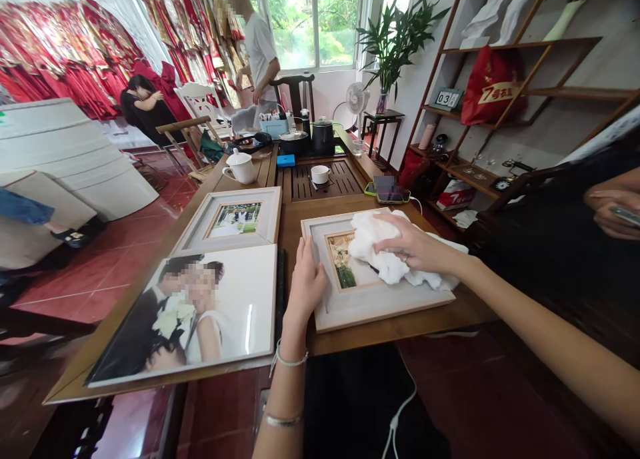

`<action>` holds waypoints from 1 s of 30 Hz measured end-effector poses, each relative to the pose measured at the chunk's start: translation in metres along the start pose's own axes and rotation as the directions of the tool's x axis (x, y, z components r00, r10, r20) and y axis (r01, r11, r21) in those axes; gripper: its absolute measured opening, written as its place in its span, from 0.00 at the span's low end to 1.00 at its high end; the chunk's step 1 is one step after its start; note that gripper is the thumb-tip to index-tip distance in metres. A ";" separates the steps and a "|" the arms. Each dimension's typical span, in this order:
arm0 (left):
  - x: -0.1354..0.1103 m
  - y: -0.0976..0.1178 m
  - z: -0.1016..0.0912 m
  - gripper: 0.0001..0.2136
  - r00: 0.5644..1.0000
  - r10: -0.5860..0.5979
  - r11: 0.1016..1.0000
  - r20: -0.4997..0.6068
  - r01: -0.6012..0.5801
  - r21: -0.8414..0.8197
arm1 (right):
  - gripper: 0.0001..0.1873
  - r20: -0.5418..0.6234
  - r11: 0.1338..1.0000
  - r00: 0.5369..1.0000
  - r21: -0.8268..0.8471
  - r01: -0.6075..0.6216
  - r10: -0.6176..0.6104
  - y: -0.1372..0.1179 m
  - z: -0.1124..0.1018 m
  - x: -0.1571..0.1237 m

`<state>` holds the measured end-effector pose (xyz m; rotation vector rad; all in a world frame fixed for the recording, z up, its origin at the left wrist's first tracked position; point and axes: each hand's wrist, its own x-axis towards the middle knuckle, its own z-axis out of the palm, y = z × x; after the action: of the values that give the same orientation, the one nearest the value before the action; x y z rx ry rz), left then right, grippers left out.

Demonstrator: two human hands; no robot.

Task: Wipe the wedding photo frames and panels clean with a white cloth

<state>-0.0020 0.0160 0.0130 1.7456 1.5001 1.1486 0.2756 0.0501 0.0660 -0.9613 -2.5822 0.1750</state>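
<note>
**Cloth pressed to a framed photo on the tea table**

The framed photo [380, 306], in a pale grey frame, lay flat at the near right edge of the wooden table [360, 336], directly before the person. A bunched white cloth [373, 242] covered the upper right of its picture. The right hand [415, 246] lay on top of the cloth, fingers stretched out and slightly spread, pressing down rather than clutching it. The left hand [306, 282] rested open against the frame's left border, fingers extended along it, closed around nothing.

Left of the frame, across a dark gap, lay a large wedding print [220, 312], and beyond it a second framed photo [235, 219]. Further up the table sat a slatted tea tray [300, 182] with a small white cup [320, 174], a white jug [241, 167] and two phones [390, 192]. At the right edge another person's hand [607, 209] showed, well apart from the frame.
</note>
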 end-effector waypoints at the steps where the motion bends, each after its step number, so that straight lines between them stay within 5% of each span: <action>1: 0.000 0.000 0.000 0.32 1.000 0.008 1.000 -0.006 -0.008 -0.013 | 0.17 -0.021 1.000 1.000 0.020 -0.006 0.007 0.007 0.003 0.005; 6: -0.002 0.001 0.001 0.31 0.999 -0.003 1.000 -0.035 0.003 -0.011 | 0.13 -0.139 0.996 0.988 0.057 -0.063 0.070 0.031 0.014 0.030; 13: -0.004 0.010 -0.002 0.30 0.998 -0.056 0.998 -0.014 0.056 0.032 | 0.34 -0.150 0.957 0.955 -0.101 -0.271 0.254 0.042 0.013 0.050; 26: -0.004 0.008 0.000 0.30 0.999 -0.044 0.999 -0.028 0.045 0.030 | 0.30 -0.350 0.953 0.911 -0.125 -0.276 0.218 0.061 0.010 0.058; 30: -0.003 0.002 0.002 0.31 0.998 -0.018 1.000 -0.066 0.018 -0.005 | 0.29 -0.250 0.965 0.945 -0.105 -0.241 0.209 0.059 0.010 0.059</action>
<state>0.0008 0.0130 0.0134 1.7029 1.5479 1.2095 0.2669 0.1337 0.0607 -1.2468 -2.2857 -0.0527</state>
